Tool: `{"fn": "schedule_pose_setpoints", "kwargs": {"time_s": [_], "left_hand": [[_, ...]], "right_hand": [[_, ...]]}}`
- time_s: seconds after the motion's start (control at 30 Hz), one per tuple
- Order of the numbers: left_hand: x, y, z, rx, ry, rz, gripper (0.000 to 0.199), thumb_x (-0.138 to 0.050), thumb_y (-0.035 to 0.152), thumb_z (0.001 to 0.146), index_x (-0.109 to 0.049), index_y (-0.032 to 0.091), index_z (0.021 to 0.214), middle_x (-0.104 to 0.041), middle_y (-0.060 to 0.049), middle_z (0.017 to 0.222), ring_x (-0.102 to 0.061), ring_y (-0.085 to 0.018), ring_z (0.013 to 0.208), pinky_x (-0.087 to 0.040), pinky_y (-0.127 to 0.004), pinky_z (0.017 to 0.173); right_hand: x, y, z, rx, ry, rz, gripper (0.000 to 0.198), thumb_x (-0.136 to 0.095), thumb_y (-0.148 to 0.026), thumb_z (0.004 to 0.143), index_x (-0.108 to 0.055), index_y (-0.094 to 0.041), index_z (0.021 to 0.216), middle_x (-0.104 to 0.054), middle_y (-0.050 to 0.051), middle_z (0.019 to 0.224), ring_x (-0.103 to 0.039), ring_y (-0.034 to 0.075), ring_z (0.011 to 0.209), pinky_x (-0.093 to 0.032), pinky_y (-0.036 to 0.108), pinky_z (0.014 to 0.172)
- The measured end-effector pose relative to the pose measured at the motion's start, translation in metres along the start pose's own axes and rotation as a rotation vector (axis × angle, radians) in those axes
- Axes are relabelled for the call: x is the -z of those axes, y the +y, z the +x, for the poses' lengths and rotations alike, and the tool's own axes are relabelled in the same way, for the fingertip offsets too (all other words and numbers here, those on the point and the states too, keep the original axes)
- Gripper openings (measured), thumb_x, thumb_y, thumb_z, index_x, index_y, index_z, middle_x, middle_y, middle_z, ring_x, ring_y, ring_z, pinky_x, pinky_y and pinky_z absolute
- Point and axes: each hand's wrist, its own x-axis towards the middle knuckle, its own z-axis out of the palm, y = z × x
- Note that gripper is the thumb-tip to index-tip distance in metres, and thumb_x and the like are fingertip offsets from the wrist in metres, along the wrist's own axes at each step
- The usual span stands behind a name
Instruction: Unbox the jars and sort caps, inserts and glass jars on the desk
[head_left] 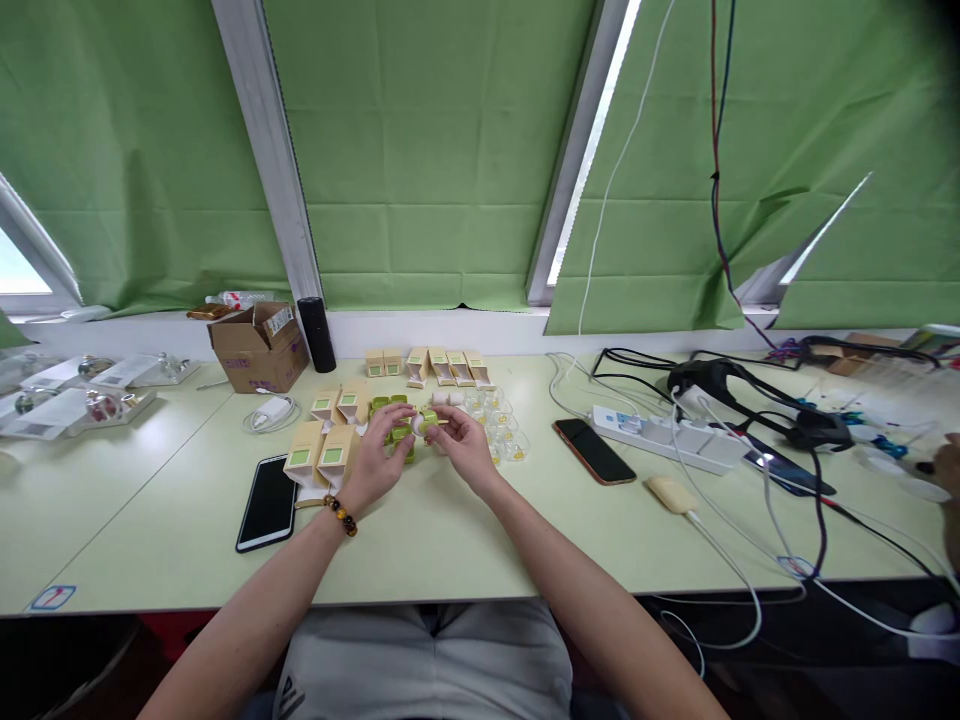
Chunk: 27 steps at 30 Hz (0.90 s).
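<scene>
My left hand (380,455), a beaded bracelet at its wrist, and my right hand (468,447) meet over the middle of the table. Between their fingertips is a small round green-and-white piece (424,421), with fingers of both hands closed on it. Green pieces (397,436) lie beside and partly behind my left fingers. Just right of my right hand stand several clear plastic domes (514,447) with yellow inside. White cylinders (448,398) lie behind my fingertips. Open cream boxes with green windows (339,452) stand left of my left hand.
More small cream boxes (451,367) stand in a row at the back. Phones lie left (268,502) and right (595,451). A cardboard box (259,348) and a black cylinder (316,334) are back left. A power strip (664,438) and tangled cables occupy the right side.
</scene>
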Motion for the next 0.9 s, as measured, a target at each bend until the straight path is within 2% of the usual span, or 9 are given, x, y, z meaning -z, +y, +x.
{"fn": "schedule_pose_setpoints", "kwargs": {"time_s": [0.07, 0.17, 0.27, 0.33, 0.47, 0.6, 0.73, 0.83, 0.9], "left_hand": [[0.0003, -0.0015, -0.0002, -0.059, 0.008, 0.108, 0.029, -0.066, 0.032, 0.097, -0.067, 0.023, 0.126, -0.064, -0.014, 0.13, -0.06, -0.027, 0.125, -0.054, -0.048, 0.105], [-0.0004, -0.0052, -0.0009, -0.061, 0.017, 0.171, 0.03, -0.067, 0.031, 0.097, -0.068, 0.024, 0.125, -0.067, -0.012, 0.123, -0.065, -0.026, 0.116, -0.057, -0.046, 0.101], [-0.0013, -0.0075, -0.0015, -0.025, 0.026, 0.185, 0.03, -0.065, 0.03, 0.098, -0.069, 0.024, 0.126, -0.068, -0.011, 0.125, -0.067, -0.024, 0.112, -0.059, -0.043, 0.096], [-0.0017, -0.0078, -0.002, -0.02, 0.031, 0.2, 0.03, -0.062, 0.029, 0.099, -0.069, 0.025, 0.127, -0.069, -0.011, 0.126, -0.067, -0.024, 0.115, -0.059, -0.043, 0.098], [-0.0025, -0.0077, -0.0032, -0.026, 0.017, 0.214, 0.033, -0.062, 0.028, 0.099, -0.068, 0.025, 0.131, -0.07, -0.01, 0.128, -0.066, -0.024, 0.12, -0.056, -0.044, 0.104], [-0.003, -0.0082, -0.0037, 0.006, 0.013, 0.229, 0.036, -0.068, 0.026, 0.094, -0.067, 0.025, 0.131, -0.068, -0.01, 0.129, -0.065, -0.025, 0.121, -0.054, -0.045, 0.106], [-0.0025, -0.0085, -0.0036, 0.01, 0.007, 0.261, 0.031, -0.068, 0.024, 0.093, -0.07, 0.023, 0.124, -0.068, -0.01, 0.125, -0.065, -0.026, 0.118, -0.055, -0.047, 0.104], [-0.0012, -0.0084, -0.0043, -0.092, 0.006, 0.334, 0.03, -0.065, 0.023, 0.095, -0.069, 0.022, 0.125, -0.067, -0.011, 0.121, -0.065, -0.026, 0.115, -0.057, -0.048, 0.101], [0.0, -0.0084, -0.0051, -0.173, -0.01, 0.403, 0.031, -0.061, 0.022, 0.097, -0.068, 0.022, 0.127, -0.067, -0.011, 0.12, -0.065, -0.026, 0.114, -0.057, -0.048, 0.1]], "right_hand": [[-0.0003, 0.0024, 0.0009, -0.076, -0.019, 0.076, 0.049, -0.087, -0.053, 0.075, -0.069, -0.021, 0.106, -0.074, 0.003, 0.086, -0.068, 0.016, 0.067, -0.061, 0.035, 0.072], [-0.002, 0.007, 0.0005, -0.132, -0.016, 0.152, 0.05, -0.089, -0.056, 0.072, -0.07, -0.02, 0.101, -0.073, 0.001, 0.078, -0.067, 0.016, 0.062, -0.06, 0.034, 0.068], [-0.0032, 0.0086, -0.0006, -0.167, -0.031, 0.251, 0.05, -0.084, -0.062, 0.075, -0.071, -0.02, 0.1, -0.075, 0.004, 0.085, -0.07, 0.017, 0.068, -0.061, 0.035, 0.07], [-0.0032, 0.0074, -0.0012, -0.179, -0.062, 0.311, 0.049, -0.082, -0.062, 0.078, -0.072, -0.021, 0.102, -0.076, 0.005, 0.092, -0.072, 0.018, 0.073, -0.061, 0.035, 0.073], [-0.0031, 0.0045, -0.0027, -0.189, -0.078, 0.357, 0.045, -0.09, -0.05, 0.074, -0.073, -0.022, 0.106, -0.076, 0.004, 0.097, -0.073, 0.018, 0.078, -0.061, 0.036, 0.076], [-0.0026, 0.0046, -0.0038, -0.204, -0.069, 0.38, 0.043, -0.091, -0.047, 0.074, -0.074, -0.022, 0.105, -0.076, 0.005, 0.099, -0.072, 0.017, 0.076, -0.061, 0.037, 0.078], [0.0001, 0.0045, -0.0037, -0.239, -0.105, 0.349, 0.047, -0.089, -0.048, 0.075, -0.075, -0.021, 0.109, -0.077, 0.006, 0.101, -0.072, 0.017, 0.075, -0.061, 0.034, 0.074], [0.0008, 0.0047, -0.0034, -0.239, -0.141, 0.231, 0.051, -0.084, -0.054, 0.079, -0.073, -0.021, 0.117, -0.077, 0.006, 0.096, -0.073, 0.018, 0.074, -0.06, 0.032, 0.068], [-0.0005, 0.0058, -0.004, -0.179, -0.148, 0.082, 0.054, -0.08, -0.057, 0.081, -0.071, -0.022, 0.122, -0.076, 0.006, 0.092, -0.072, 0.019, 0.074, -0.058, 0.03, 0.062]]}}
